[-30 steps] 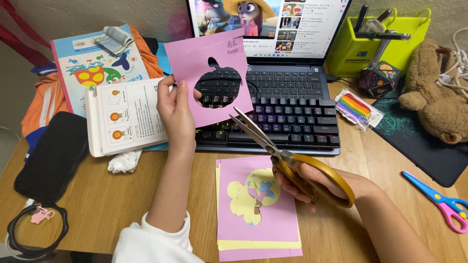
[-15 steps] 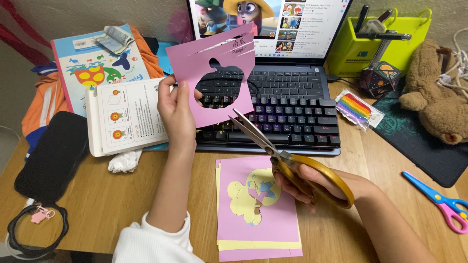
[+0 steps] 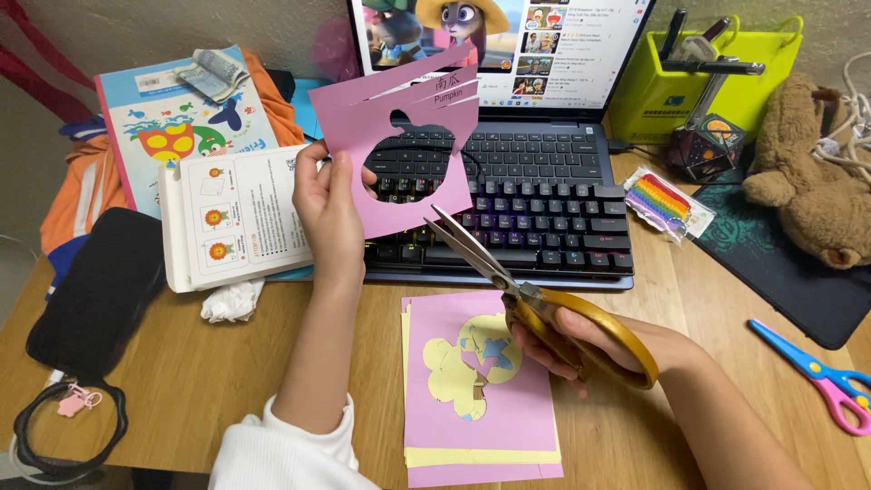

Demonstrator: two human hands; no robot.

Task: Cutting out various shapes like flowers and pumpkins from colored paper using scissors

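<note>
Wooden desk (image 3: 181, 381) fills the frame, with a laptop screen (image 3: 508, 45) at the top centre and a backlit keyboard (image 3: 535, 213) below it. Left of centre, the left hand (image 3: 328, 207) pinches the left edge of a pink paper sheet (image 3: 399, 136), held upright over the keyboard; a pumpkin-shaped hole is cut out of its middle, and its upper part looks split by slanting cuts. The right hand (image 3: 581, 340), at lower right of centre, is closed through the yellow loops of a pair of gold-handled scissors (image 3: 508, 281), whose blades stand slightly parted and point up-left, their tips just beside the sheet's lower right edge. Below the scissors, at bottom centre, a stack of pink and yellow paper (image 3: 472, 399) lies flat with a cut-out shape showing yellow beneath. In the upper left sit a colourful children's book (image 3: 172, 118) and a white instruction booklet (image 3: 227, 218), with a black pouch (image 3: 91, 290) below them. At the upper right stand a lime-green pen holder (image 3: 699, 73) and a brown plush toy (image 3: 817, 181); blue-and-pink scissors (image 3: 817, 372) lie at the right edge.
</note>
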